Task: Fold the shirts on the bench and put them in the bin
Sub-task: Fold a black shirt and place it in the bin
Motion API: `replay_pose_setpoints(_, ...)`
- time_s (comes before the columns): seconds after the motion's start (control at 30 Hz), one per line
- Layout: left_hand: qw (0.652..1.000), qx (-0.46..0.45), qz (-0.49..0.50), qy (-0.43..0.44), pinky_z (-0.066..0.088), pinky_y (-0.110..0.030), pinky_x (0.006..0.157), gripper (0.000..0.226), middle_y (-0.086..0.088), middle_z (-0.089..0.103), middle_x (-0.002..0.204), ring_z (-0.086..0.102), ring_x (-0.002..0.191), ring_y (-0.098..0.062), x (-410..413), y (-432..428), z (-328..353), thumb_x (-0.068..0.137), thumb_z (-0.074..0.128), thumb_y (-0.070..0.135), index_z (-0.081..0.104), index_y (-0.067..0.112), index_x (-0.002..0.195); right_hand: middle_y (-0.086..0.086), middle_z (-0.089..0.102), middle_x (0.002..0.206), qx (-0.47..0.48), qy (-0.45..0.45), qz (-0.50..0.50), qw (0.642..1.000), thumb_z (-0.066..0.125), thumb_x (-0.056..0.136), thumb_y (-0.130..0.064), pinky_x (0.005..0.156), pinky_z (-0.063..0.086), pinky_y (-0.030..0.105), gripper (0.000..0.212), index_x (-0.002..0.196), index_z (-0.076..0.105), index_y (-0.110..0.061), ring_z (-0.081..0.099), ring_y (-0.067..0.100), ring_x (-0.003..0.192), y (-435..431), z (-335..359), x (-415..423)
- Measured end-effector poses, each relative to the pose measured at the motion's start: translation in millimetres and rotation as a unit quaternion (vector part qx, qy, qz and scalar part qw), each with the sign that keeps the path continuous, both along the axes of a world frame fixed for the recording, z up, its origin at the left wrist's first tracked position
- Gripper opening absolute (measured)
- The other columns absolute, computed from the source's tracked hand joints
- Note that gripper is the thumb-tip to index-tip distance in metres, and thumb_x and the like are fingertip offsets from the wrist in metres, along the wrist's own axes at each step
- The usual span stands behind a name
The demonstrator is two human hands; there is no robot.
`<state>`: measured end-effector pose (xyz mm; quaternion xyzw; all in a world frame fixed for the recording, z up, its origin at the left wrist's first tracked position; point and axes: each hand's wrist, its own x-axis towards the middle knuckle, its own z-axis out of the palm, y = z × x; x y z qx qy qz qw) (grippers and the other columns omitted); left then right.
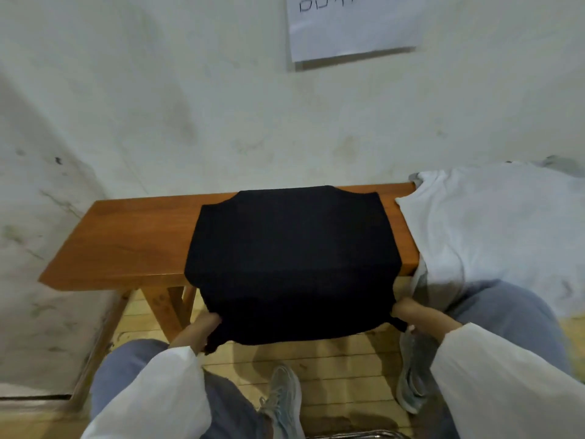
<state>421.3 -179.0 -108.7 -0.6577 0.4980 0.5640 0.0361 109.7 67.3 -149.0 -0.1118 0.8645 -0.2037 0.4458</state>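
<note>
Gripping 2 corners of the black shirt (291, 248) (draped off the bench (120, 248)), left hand (202, 327) and right hand (410, 310) curl tight.

A black shirt (291, 248) is lying flat across a wooden bench (126, 242), its near edge hanging over the front. The left hand (202, 327) is gripping the left corner of that hanging edge, and the right hand (411, 312) is gripping the right corner. A white shirt (493, 229) is spreading over the bench's right end, just beside the black one. A sheet of paper (351, 30) is hanging on the stained wall (190, 106) above. A grey shoe (283, 397) is resting on the plank floor (332, 359) below.
</note>
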Motion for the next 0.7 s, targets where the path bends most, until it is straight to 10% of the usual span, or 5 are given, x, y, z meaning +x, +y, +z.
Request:
replay_pose_setpoints(0.23, 0.961, -0.038, -0.230, -0.149, 0.049, -0.034, 0.069, 0.027, -0.021, 0.059, 0.110, 0.059, 0.079, -0.028, -19, 14, 64, 0.095, 0.045, -0.001, 0.046, -0.003, 0.122, 0.023, 0.059, 0.100, -0.128, 0.016, -0.141, 0.982, 0.054, 0.090, -0.001, 0.047, 0.051, 0.029, 0.026, 0.113, 0.044, -0.007, 0.061, 0.024, 0.066, 6, 69, 20)
replay_pose_setpoints(0.4, 0.960, -0.203, -0.186, -0.049, 0.042, -0.025, 0.038, 0.041, -0.017, 0.053, 0.087, 0.051, 0.050, -0.021, -35, -24, 139, 0.089, 0.056, -0.002, 0.041, 0.006, 0.126, 0.012, 0.048, 0.061, -0.312, -0.048, -0.223, 0.922, 0.058, 0.088, 0.000, 0.043, 0.051, 0.026, 0.012, 0.081, 0.049, -0.004, 0.049, 0.014, 0.034, -13, 136, -1)
replay_pose_setpoints(0.47, 0.976, -0.190, -0.055, 0.095, 0.046, -0.022, 0.038, 0.005, -0.015, 0.056, 0.072, 0.055, 0.044, -0.020, -42, -50, 166, 0.093, 0.054, 0.002, 0.055, 0.000, 0.098, 0.008, 0.054, 0.069, -0.387, -0.160, -0.305, 0.855, 0.054, 0.093, -0.006, 0.050, 0.055, 0.026, 0.011, 0.082, 0.052, -0.006, 0.056, 0.011, 0.041, -25, 163, -17)
replay_pose_setpoints(0.57, 0.947, -0.113, 0.114, 0.277, 0.053, -0.025, 0.049, 0.018, -0.007, 0.064, 0.056, 0.064, 0.053, -0.016, -47, -86, 172, 0.100, 0.039, 0.009, 0.054, 0.000, 0.094, 0.010, 0.057, 0.086, -0.462, -0.246, -0.388, 0.758, 0.041, 0.099, -0.006, 0.051, 0.056, 0.026, 0.018, 0.090, 0.055, 0.001, 0.063, 0.018, 0.067, -40, 172, -43)
replay_pose_setpoints(0.7, 0.951, -0.104, 0.128, 0.263, 0.050, -0.036, 0.088, 0.046, -0.018, 0.059, 0.115, 0.061, 0.100, -0.028, -47, -96, 137, 0.087, 0.040, -0.019, 0.046, -0.008, 0.131, 0.012, 0.057, 0.099, -0.410, -0.201, -0.349, 0.818, 0.037, 0.092, 0.013, 0.061, 0.059, 0.032, 0.037, 0.126, 0.043, 0.001, 0.060, 0.025, 0.086, -51, 148, -58)
